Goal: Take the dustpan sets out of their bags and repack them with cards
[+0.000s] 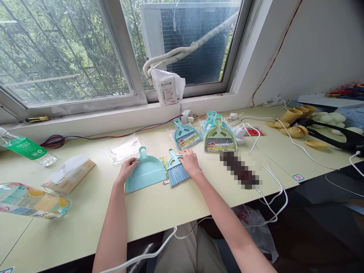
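Observation:
A light teal dustpan (pixel 146 172) lies on the pale table, and my left hand (pixel 127 168) grips its left edge between thumb and fingers. To its right is a small brush (pixel 176 172) with blue bristles pointing toward me. My right hand (pixel 190 160) is closed on the right side of the brush head. A printed card (pixel 165 167) sits between the dustpan and the brush, partly hidden. Behind them lie a wrapped teal dustpan set (pixel 186 135) and a stack of wrapped sets with a green one (pixel 220 138) in front.
Clear plastic wrapping (pixel 124 149) lies behind the dustpan. Two bottles and a tissue pack (pixel 69 173) are at the left. White cables (pixel 273 174), a pixelated dark object (pixel 239 170) and yellow cups (pixel 292 115) are at the right.

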A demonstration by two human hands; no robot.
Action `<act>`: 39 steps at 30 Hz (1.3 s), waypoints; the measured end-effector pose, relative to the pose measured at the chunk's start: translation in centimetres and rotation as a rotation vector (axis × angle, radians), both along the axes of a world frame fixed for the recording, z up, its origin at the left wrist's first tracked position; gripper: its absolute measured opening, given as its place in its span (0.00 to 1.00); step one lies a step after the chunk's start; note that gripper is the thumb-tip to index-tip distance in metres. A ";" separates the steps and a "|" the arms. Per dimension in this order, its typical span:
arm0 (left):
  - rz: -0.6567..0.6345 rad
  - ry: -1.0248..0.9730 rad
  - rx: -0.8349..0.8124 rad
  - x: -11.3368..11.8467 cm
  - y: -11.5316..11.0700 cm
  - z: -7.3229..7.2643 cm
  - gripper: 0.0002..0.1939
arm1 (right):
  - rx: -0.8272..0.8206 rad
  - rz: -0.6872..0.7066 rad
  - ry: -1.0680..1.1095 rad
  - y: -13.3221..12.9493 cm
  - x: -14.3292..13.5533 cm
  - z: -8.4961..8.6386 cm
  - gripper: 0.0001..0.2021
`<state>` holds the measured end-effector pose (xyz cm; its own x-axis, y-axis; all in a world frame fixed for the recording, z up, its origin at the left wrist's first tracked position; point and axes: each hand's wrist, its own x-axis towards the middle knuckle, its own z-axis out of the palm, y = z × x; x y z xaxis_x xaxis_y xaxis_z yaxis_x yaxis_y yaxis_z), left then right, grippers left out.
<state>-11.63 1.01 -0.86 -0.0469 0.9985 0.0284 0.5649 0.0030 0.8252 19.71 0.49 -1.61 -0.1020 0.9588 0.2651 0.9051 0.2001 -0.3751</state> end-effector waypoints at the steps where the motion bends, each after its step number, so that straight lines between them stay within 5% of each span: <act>1: -0.004 -0.053 -0.013 0.2 -0.2 0.3 0.26 | -0.009 -0.008 0.000 0.0 0.0 -0.1 0.13; 11: 0.073 -0.366 -0.042 0.6 -1.1 1.8 0.32 | 0.005 -0.051 0.213 0.2 0.2 0.5 0.08; 14: 0.119 -0.443 -0.048 0.3 -1.2 2.0 0.31 | 0.042 0.024 0.562 0.3 0.8 1.3 0.07; 18: 0.194 -0.544 -0.010 0.1 -1.2 2.1 0.30 | -0.106 0.225 1.121 0.7 2.0 2.3 0.06; 23: 0.184 -0.569 0.017 2.2 -1.2 2.2 0.28 | -0.203 0.317 1.430 0.1 1.4 2.9 0.13; 26: 0.042 -0.590 -0.045 5.5 -1.8 2.4 0.28 | -0.131 0.197 1.356 -0.8 -0.4 2.8 0.15; 28: -0.161 -0.589 -0.077 7.9 -2.3 2.6 0.28 | -0.001 0.104 1.183 -1.6 -1.5 2.7 0.12; 31: -0.304 -0.511 -0.071 10.4 -3.1 2.7 0.26 | 0.171 0.011 0.851 -2.5 -2.4 2.6 0.08; 35: -0.330 -0.424 -0.039 11.4 -3.5 2.5 0.24 | 0.236 -0.049 0.540 -2.9 -2.7 2.9 0.06; 39: -0.320 -0.428 -0.050 11.3 -3.5 2.5 0.24 | 0.132 0.050 0.625 -2.1 -2.0 2.7 0.15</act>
